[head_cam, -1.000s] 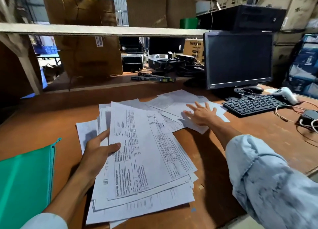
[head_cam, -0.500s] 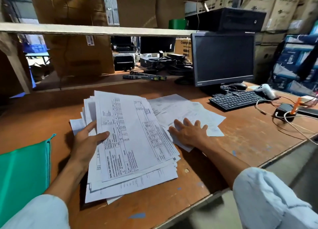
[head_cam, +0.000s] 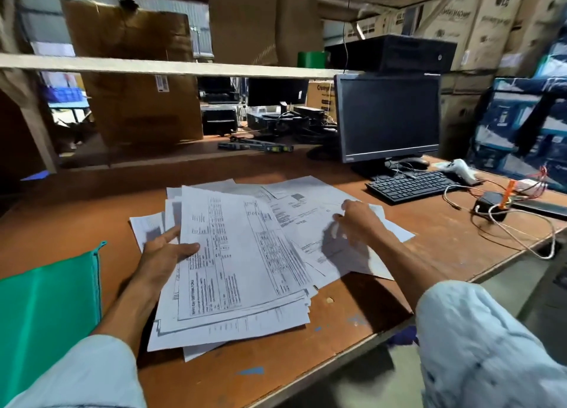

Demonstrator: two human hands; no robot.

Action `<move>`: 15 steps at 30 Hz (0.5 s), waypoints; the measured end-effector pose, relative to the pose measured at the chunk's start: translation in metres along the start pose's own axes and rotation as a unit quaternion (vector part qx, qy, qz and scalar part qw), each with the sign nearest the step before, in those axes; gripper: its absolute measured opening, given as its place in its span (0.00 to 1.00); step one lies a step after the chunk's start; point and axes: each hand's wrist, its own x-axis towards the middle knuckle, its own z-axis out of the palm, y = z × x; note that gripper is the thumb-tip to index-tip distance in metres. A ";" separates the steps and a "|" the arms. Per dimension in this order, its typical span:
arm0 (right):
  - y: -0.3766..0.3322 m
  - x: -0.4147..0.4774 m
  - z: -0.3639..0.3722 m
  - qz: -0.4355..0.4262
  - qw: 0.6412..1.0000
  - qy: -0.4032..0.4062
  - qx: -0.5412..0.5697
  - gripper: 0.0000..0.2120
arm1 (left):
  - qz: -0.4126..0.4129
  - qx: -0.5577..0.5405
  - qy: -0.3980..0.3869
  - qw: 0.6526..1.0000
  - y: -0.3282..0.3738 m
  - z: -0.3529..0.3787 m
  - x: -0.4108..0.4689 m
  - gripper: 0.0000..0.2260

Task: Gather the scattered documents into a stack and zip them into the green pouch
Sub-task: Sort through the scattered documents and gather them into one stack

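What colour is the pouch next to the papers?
Green, a teal shade; the pouch shows in the head view, lower left.

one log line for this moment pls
phase: gathering | left hand: grips paper stack | right hand: on loose sheets, grip unclear | green pouch: lying left

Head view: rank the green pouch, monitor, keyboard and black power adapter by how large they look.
1. green pouch, though it lies nearest the camera and the frame crops it, so its lead over the monitor is unsure
2. monitor
3. keyboard
4. black power adapter
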 end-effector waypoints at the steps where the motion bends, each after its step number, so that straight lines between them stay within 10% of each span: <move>1: 0.002 0.010 0.004 0.012 1.000 -0.014 0.007 0.19 | 0.004 0.003 -0.002 1.000 -0.001 -0.001 0.001 0.21; 8: -0.002 0.029 0.024 0.069 0.996 -0.015 -0.061 0.34 | 0.061 0.047 -0.024 0.997 -0.007 0.002 0.005 0.35; 15: 0.006 0.028 0.014 0.048 0.996 -0.006 0.079 0.22 | 0.152 0.023 -0.008 0.988 -0.004 0.006 -0.001 0.32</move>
